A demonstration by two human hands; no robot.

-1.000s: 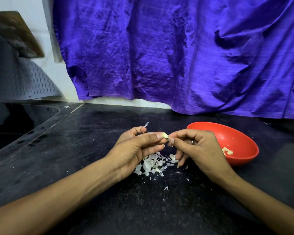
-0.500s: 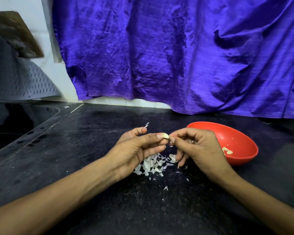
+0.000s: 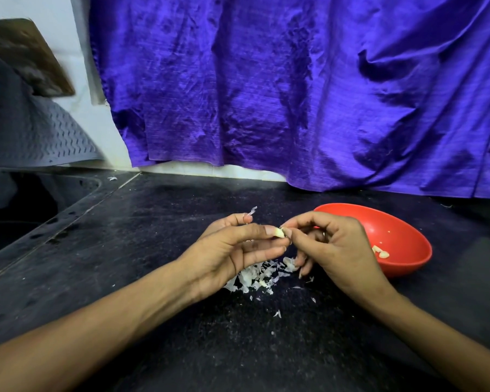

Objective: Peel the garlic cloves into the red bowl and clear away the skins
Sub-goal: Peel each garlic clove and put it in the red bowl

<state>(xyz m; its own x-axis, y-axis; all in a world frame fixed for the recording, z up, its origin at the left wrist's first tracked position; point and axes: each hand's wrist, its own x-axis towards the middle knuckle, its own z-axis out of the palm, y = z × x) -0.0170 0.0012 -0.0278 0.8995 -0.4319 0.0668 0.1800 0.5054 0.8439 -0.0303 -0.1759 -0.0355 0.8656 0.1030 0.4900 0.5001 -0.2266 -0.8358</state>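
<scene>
My left hand pinches a small pale garlic clove between thumb and fingers, just above the counter. My right hand meets it from the right, its thumb and forefinger pinching at the clove's tip. A scrap of skin clings to a left fingertip. Beneath both hands lies a pile of white garlic skins. The red bowl stands to the right, partly behind my right hand, with peeled cloves inside.
The black counter runs to a sink at the left. A purple cloth hangs along the back wall. A grey ribbed mat leans at the far left. Stray skin flakes dot the counter nearer me.
Both hands stay together at the clove with only slight finger shifts. The bowl and the skin pile have not moved.
</scene>
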